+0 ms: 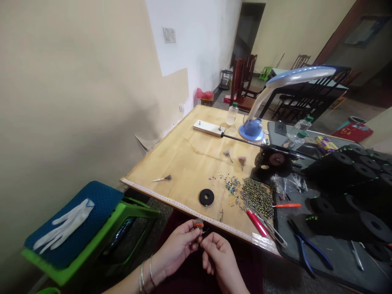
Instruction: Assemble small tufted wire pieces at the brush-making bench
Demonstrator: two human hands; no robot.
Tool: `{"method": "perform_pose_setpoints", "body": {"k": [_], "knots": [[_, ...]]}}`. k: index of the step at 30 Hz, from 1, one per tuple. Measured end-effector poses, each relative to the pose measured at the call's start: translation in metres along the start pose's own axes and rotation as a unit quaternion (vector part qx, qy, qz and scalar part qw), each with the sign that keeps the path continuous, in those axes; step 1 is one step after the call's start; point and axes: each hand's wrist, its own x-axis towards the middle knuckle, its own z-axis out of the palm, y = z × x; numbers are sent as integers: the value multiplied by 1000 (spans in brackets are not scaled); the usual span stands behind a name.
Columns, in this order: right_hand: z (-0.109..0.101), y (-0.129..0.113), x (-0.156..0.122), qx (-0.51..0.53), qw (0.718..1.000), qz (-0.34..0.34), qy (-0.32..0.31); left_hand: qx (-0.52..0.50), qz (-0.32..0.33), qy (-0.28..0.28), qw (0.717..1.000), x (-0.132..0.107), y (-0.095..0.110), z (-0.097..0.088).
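Both my hands are held together below the near edge of the wooden table (190, 159). My left hand (179, 247), with bangles on the wrist, pinches a small orange and silver piece (199, 223) between thumb and fingertips. My right hand (219, 253) is closed close beside it, fingertips pinched on a thin dark bit I cannot make out. Just beyond on the table lie a black ring-shaped disc (206, 197) and a heap of small beads (255, 196).
Red-handled pliers (259, 224), blue-handled pliers (306, 245) and an orange tool (288, 205) lie at right by black spools (352, 192). A blue desk lamp (252, 128), a bottle (232, 114) and a wooden block (209, 128) stand further back. A white glove (65, 224) rests on a green stool at left.
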Motion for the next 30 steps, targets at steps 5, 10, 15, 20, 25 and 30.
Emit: {"method": "perform_pose_setpoints", "body": {"k": [5,10,15,20,25,30], "knots": [[-2,-2,1,-15,1000,-9,18,34,17,3,999,-1,1,2],[-3,-3,3,-38,998,-23,35,96,49,11,994,-4,1,5],[-4,-3,1,-39,997,-40,43,179,91,3,980,-5,1,5],[-5,-2,1,-41,996,-53,54,225,116,-11,967,-6,2,4],[-8,0,2,-26,994,-47,91,236,108,-25,965,-6,3,5],[-11,3,6,-18,990,-67,121,234,101,-32,966,-7,4,7]]}}
